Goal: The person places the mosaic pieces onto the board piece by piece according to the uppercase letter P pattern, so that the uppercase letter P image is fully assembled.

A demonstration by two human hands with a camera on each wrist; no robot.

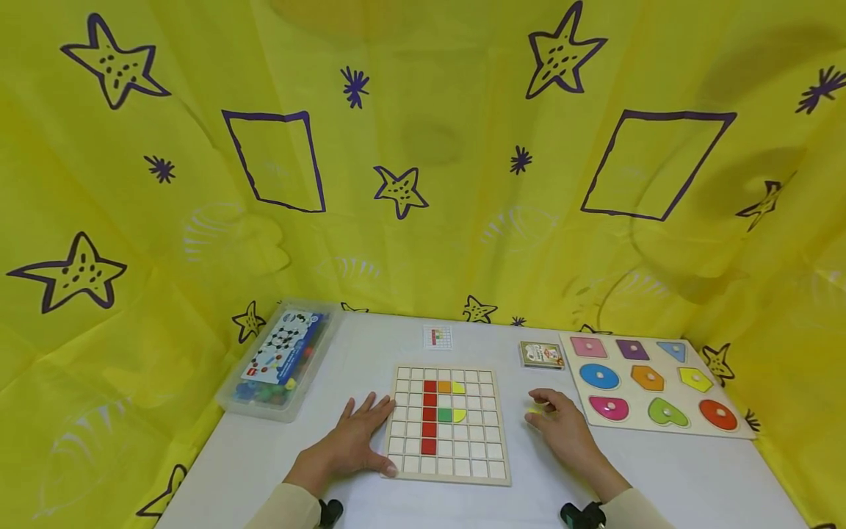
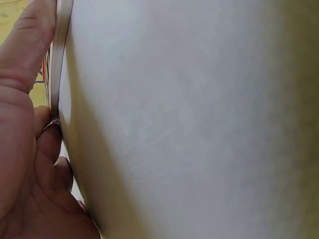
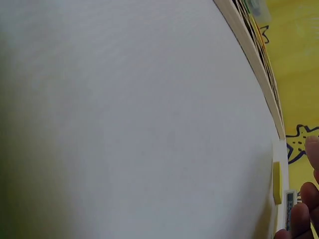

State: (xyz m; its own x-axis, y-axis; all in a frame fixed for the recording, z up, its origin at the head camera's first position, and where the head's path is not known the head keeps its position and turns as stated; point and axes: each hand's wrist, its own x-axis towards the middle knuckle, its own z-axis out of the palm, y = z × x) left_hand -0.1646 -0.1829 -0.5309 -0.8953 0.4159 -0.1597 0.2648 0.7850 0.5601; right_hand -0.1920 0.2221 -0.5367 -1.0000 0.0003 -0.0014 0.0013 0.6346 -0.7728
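Note:
A wooden grid board (image 1: 476, 476) lies flat in the middle of the table. On it, a column of red squares (image 1: 429, 416) stands beside an orange square (image 1: 445, 387), a green square (image 1: 445, 416) and two yellow rounded pieces (image 1: 459, 416). My left hand (image 1: 353, 438), fingers spread, rests along the board's left edge, with the thumb at its lower left corner. To the right of the board my right hand (image 1: 562, 425) hovers, its fingers loosely bent, over a small yellow piece (image 3: 277, 183). That piece lies on the table, apart from the fingers in the right wrist view.
A small pattern card (image 1: 438, 337) lies behind the board. At the left is a clear plastic box (image 1: 264, 408) with coloured parts inside. A small card box (image 1: 542, 355) sits at the right, next to a wooden shape puzzle (image 1: 634, 349). Yellow patterned cloth (image 1: 423, 250) encloses the table.

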